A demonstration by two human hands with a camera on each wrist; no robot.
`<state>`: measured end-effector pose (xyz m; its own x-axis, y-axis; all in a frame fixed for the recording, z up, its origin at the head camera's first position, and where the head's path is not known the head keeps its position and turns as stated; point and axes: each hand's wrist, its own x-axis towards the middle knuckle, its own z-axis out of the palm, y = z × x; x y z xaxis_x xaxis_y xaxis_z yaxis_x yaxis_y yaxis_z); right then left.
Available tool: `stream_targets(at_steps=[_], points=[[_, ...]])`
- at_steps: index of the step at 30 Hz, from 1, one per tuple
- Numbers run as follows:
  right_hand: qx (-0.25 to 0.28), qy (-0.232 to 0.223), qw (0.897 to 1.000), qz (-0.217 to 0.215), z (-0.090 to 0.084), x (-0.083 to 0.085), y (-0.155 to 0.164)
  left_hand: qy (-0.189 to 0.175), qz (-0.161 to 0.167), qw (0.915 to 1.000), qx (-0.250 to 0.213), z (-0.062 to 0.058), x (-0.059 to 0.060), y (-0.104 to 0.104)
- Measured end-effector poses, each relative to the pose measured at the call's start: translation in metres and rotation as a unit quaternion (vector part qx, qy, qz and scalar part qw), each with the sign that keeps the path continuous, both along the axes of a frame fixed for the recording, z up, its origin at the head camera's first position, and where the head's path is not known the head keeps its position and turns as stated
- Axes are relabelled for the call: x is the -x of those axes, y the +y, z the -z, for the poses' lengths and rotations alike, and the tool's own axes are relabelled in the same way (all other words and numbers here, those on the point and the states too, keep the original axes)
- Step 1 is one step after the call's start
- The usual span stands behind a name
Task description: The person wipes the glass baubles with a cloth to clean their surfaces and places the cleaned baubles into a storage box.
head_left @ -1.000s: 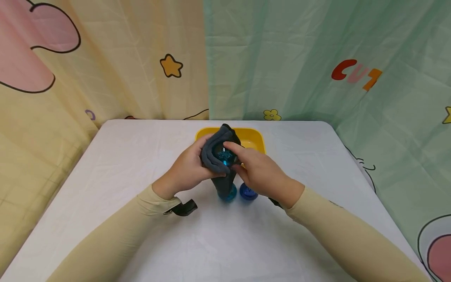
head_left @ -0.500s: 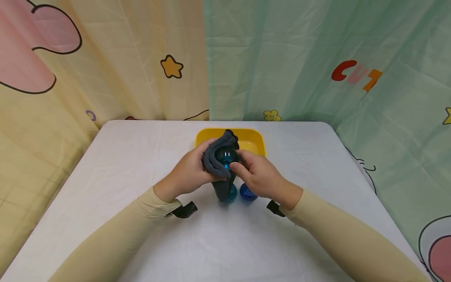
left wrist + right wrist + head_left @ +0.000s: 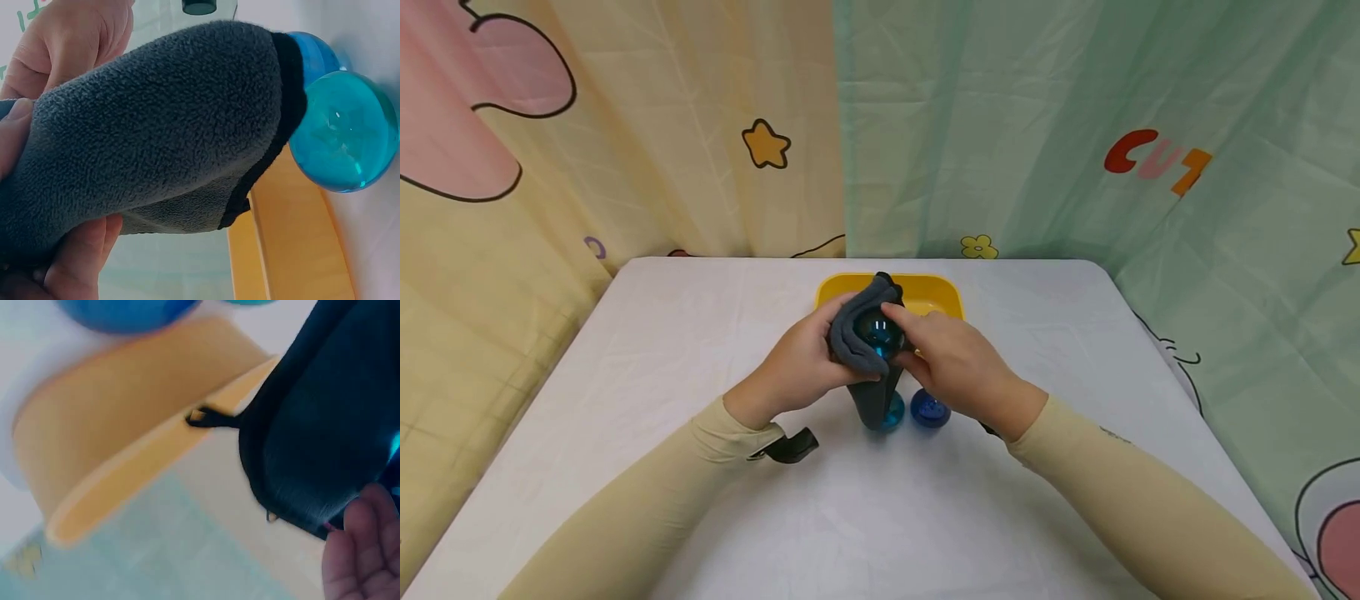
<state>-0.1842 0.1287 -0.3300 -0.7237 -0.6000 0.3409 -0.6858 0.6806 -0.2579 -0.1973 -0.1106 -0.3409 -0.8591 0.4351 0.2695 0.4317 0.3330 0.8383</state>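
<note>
The left hand (image 3: 797, 367) grips the grey cloth (image 3: 857, 333) around a teal ball (image 3: 880, 332), which the right hand (image 3: 958, 367) pinches.

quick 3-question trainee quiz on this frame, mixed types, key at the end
1. True or false: the dark grey fleece cloth is wrapped round the teal translucent glass ball held up between both hands.
2. Multiple choice: where is the yellow plastic tray? A) at the near table edge B) beyond the hands, at the far side of the white table C) under the left sleeve
3. Fill in: beside the teal glass ball on the table, to its right, stands a ____ glass ball.

Key
1. True: the left hand grips the cloth, the right hand pinches the ball.
2. B
3. dark blue
</note>
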Motion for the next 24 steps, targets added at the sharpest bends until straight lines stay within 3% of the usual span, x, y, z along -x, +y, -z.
stream_targets(at_steps=[3,5,7,9,11,17,21,24], points=[[0.069,-0.115,0.991,0.003,0.0027,-0.0004,-0.0001,0.003,0.007,1.0000,-0.002,0.0008,-0.0005,0.0008],[0.126,-0.194,0.973,0.010,0.0037,-0.0016,-0.0012,0.003,0.010,0.9999,-0.003,0.0012,-0.0008,0.0016],[0.161,-0.232,0.959,0.008,0.0054,-0.0023,-0.0024,0.005,0.009,0.9999,-0.002,0.0014,-0.0007,0.0026],[0.166,-0.223,0.961,0.004,0.0062,-0.0028,-0.0041,0.006,0.005,1.0000,-0.002,0.0020,0.0001,0.0032],[0.150,-0.192,0.970,0.002,0.0060,-0.0034,-0.0050,0.004,0.000,1.0000,-0.002,0.0022,0.0005,0.0031],[0.049,-0.099,0.994,-0.005,0.0013,-0.0025,-0.0037,-0.009,-0.001,0.9999,-0.009,0.0002,0.0018,0.0006],[-0.003,-0.036,0.999,0.013,-0.0016,-0.0014,-0.0020,-0.016,0.003,0.9999,-0.002,-0.0010,0.0018,-0.0002],[-0.006,-0.022,1.000,0.018,-0.0020,-0.0019,-0.0009,-0.013,0.007,0.9999,0.003,-0.0014,0.0007,0.0001]])
